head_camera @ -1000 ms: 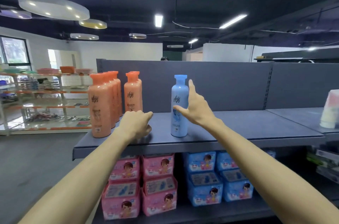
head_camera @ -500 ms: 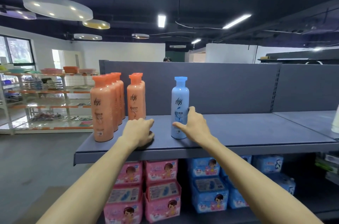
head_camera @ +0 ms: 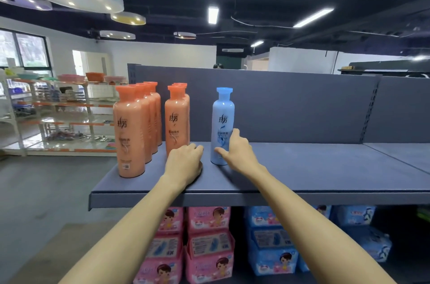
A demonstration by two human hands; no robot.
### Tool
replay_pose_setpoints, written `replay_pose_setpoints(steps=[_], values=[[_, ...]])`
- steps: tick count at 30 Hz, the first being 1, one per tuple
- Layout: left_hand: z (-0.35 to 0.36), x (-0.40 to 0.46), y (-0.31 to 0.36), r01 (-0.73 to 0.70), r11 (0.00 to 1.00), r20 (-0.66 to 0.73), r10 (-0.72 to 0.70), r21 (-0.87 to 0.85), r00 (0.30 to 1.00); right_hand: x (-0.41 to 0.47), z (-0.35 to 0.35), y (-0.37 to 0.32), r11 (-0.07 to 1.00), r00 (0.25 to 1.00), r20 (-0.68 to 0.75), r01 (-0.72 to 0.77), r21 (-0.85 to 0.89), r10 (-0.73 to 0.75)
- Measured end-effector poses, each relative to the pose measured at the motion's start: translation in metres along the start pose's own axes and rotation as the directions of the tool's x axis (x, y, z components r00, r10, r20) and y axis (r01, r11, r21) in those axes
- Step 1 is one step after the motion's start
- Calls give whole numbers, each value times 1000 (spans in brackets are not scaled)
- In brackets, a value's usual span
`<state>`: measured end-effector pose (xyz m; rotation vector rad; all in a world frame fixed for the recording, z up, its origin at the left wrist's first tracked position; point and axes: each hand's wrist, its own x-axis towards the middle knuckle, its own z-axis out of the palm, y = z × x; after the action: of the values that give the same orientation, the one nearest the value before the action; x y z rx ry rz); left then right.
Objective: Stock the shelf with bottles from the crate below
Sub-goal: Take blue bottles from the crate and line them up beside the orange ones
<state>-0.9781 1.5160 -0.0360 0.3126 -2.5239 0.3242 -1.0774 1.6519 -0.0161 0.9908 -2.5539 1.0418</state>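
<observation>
At frame centre, the right hand rests open fingers against the upright pale-blue plastic bottle; the left hand lies loosely curled on the grey metal shelf.

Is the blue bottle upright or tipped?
Upright: the blue bottle stands on its base on the shelf, cap up, right hand at its side.

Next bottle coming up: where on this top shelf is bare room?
Widest bare stretch: the shelf right of the blue bottle, up to the back panel. Crowded left: two orange bottle rows, with the left hand in front of the gap beside the blue bottle.
</observation>
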Motion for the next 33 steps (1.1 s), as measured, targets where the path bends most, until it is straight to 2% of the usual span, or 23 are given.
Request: replay_pose_setpoints(steps=[8, 18, 33], values=[[12, 10, 0, 7, 997, -61, -12, -79, 998, 39, 21, 0, 1000, 1000, 24, -1, 3, 1], [20, 26, 9, -21, 1000, -31, 22, 22, 999, 80, 43, 6, 1000, 1000, 23, -13, 11, 13], [27, 31, 9, 11, 999, -86, -14, -40, 996, 103, 64, 16, 996, 1000, -13, 18, 92, -17]])
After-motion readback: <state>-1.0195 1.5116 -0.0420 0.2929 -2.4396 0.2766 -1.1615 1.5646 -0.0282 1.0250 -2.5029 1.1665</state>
